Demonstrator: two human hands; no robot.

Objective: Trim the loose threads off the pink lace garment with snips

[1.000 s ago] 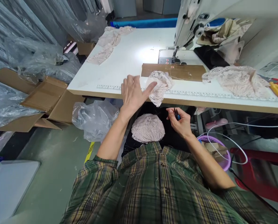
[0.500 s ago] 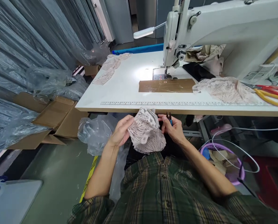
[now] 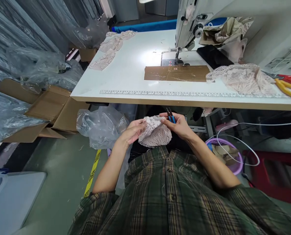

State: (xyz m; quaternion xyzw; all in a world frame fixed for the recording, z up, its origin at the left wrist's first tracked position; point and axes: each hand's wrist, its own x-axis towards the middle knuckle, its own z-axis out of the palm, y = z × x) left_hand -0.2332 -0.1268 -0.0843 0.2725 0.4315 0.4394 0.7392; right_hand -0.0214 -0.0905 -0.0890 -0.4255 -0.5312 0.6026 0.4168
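Pale pink lace piece [image 3: 155,133], openwork net with scalloped edge, bunched into a rounded mound over the lap below the white table [image 3: 125,75] edge, left hand [image 3: 132,132] pinching its left side, right hand [image 3: 178,124] gripping its top edge plus small blue thread snips [image 3: 170,115].

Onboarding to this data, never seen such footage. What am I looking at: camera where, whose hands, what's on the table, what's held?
One camera, worn on a person's head, looks down over their checked shirt at their own bare hands; no robot. The left hand and right hand both grip a pale lace piece in the lap, below the white table. The right hand also holds small blue-handled snips. On the table: a sewing machine, a brown card strip, a lace pile at right, lace scraps far left, and red and yellow scissors.
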